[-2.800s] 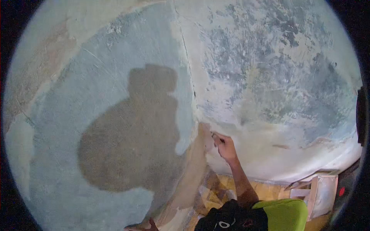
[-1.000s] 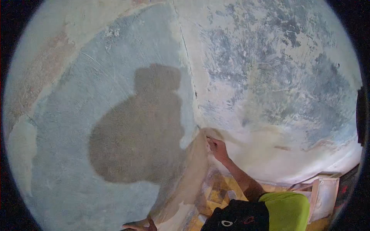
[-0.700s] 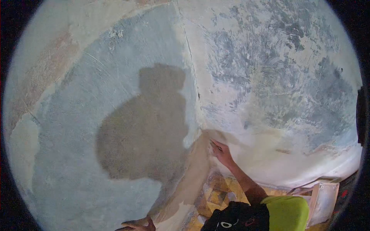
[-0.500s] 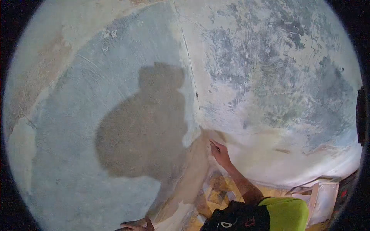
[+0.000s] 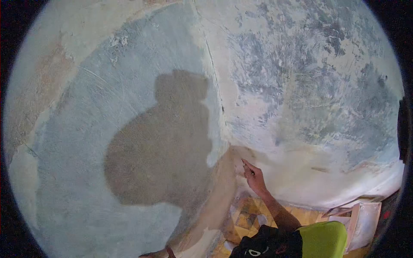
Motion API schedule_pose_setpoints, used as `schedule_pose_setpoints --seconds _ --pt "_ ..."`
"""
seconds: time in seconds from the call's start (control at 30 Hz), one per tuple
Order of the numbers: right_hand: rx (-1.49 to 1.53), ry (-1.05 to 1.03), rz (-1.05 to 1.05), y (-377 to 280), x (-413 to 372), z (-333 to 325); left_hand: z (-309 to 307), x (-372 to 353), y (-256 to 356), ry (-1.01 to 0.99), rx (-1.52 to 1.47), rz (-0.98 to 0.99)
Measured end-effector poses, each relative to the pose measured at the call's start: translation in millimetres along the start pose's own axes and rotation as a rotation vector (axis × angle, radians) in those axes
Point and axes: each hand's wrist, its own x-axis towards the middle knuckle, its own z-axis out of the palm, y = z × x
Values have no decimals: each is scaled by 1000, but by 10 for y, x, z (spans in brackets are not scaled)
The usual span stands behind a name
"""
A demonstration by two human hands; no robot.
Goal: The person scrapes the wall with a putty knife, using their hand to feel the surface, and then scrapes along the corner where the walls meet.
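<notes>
My right hand [image 5: 254, 178] is closed around a thin pencil-like tool [image 5: 244, 163], its tip close to the lower wall near the room corner. At the bottom edge, my left hand [image 5: 160, 254] shows only in part, with fingers spread beside the pale ledge at the foot of the blue-grey wall [image 5: 81, 172]. A large shadow of the head and body falls on that wall. The patchy blue and white wall [image 5: 301, 81] stands to the right of a cracked corner line [image 5: 214, 71].
Below the right arm lies a yellow and brown patterned floor [image 5: 249, 215]. A white box-like wooden piece [image 5: 365, 223] stands at the lower right. The wearer's dark and lime-green clothing [image 5: 322, 241] fills the bottom.
My right hand has moved slightly right and down with the tool. My left hand has slipped lower, so less of it shows. The view has shifted a little.
</notes>
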Motion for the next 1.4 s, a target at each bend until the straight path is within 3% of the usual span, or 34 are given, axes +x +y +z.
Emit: schedule_pose_setpoints --seconds 0.17,0.27,0.37,0.47,0.57,0.67,0.77,0.87,0.97,1.07,1.1,1.17,1.23,1.3,1.4 --pt "-300 -36 -208 360 311 245 -59 41 39 80 36 85" --pt "-105 -73 150 -28 139 3 21 -43 -12 -40 29 -11" --pt "-87 -71 132 -205 -117 -87 0 -21 7 31 47 32" --pt "-325 -140 -37 -65 184 16 -50 -8 61 -53 52 -49" --pt "-298 -148 -38 116 398 35 225 -142 -166 -237 -269 -191" --pt "-104 -89 144 -176 198 -140 -16 -24 33 -191 -33 -179" --pt "-93 -65 201 -108 -203 -239 -49 24 40 -111 17 -104" --pt "-183 -69 18 270 151 -21 -26 42 10 -71 2 -32" --pt "-246 -35 -51 213 335 187 -70 14 -13 -34 -8 36" --pt "-174 -63 -12 249 196 -48 -131 -2 -9 -95 -173 13" --pt "-126 -78 85 129 56 -121 -158 -6 -28 -123 -203 12" --pt "-16 -94 269 -216 -141 -203 -247 3 82 28 -256 15" --pt "-93 -105 -16 73 117 -70 -485 73 373 215 -348 25" --pt "-142 -99 -114 194 314 -16 -653 64 669 319 -359 -83" --pt "-107 -61 17 99 384 75 -724 12 820 399 -412 -97"
